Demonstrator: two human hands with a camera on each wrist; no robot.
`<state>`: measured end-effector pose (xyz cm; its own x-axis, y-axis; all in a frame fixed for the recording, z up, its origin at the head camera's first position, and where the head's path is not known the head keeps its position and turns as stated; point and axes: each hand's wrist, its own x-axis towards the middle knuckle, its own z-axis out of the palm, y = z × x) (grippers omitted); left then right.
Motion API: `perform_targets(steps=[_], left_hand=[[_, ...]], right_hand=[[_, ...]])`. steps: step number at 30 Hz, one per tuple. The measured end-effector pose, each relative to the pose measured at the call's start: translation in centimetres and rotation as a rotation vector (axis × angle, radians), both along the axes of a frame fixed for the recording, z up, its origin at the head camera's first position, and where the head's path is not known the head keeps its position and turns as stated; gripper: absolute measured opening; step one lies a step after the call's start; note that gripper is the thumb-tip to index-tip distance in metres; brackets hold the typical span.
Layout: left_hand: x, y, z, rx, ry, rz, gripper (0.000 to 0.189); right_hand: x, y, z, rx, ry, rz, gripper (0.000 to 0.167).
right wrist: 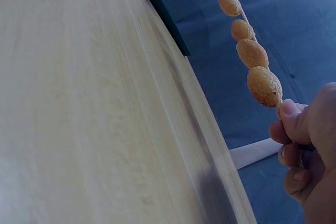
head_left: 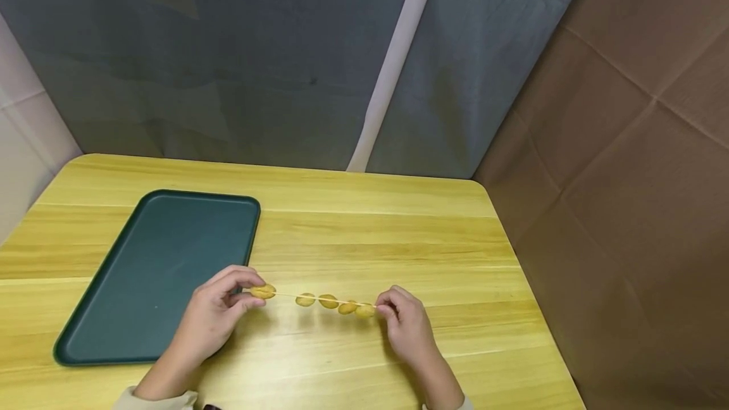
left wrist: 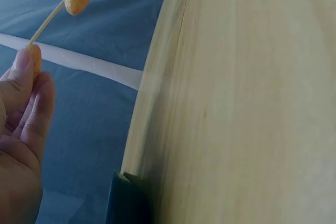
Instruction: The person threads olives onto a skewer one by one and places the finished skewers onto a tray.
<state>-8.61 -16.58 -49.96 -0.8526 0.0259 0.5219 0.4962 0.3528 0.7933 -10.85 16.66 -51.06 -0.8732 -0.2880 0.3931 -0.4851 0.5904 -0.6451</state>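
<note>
A thin wooden skewer (head_left: 286, 295) spans the gap between the two hands over the table, nearly level, with several golden-brown oval puffs on it. My left hand (head_left: 219, 310) pinches the leftmost oval puff (head_left: 264, 291) between thumb and fingers, at the skewer's left end. A bare stretch of stick separates that one from the others. Beside my right hand (head_left: 409, 324), the end puff (right wrist: 264, 86) sits close to the fingertips. Thumb and forefinger of that hand pinch the stick's right end, and its other fingers curl below, as the right wrist view shows.
On the left of the wood-grain table (head_left: 387, 226) lies a dark green tray (head_left: 171, 258), its near right corner partly behind my left hand. Grey cloth (head_left: 256, 81) hangs behind the table, and brown cloth (head_left: 638, 195) runs along its right side.
</note>
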Motion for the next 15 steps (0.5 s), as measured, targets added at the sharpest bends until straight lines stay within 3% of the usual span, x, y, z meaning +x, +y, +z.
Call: perform_targets(steps=[7,15], left_hand=[[-0.01,-0.42,-0.1,-0.016,0.037,-0.093,0.045],[0.27,-0.34,-0.06,0.021,-0.047,-0.141,0.038]], right_hand=[[-0.05,0.2,-0.03,0.021,0.005,-0.016,0.006],[-0.03,0.2,-0.06,0.055,-0.036,-0.059,0.011]])
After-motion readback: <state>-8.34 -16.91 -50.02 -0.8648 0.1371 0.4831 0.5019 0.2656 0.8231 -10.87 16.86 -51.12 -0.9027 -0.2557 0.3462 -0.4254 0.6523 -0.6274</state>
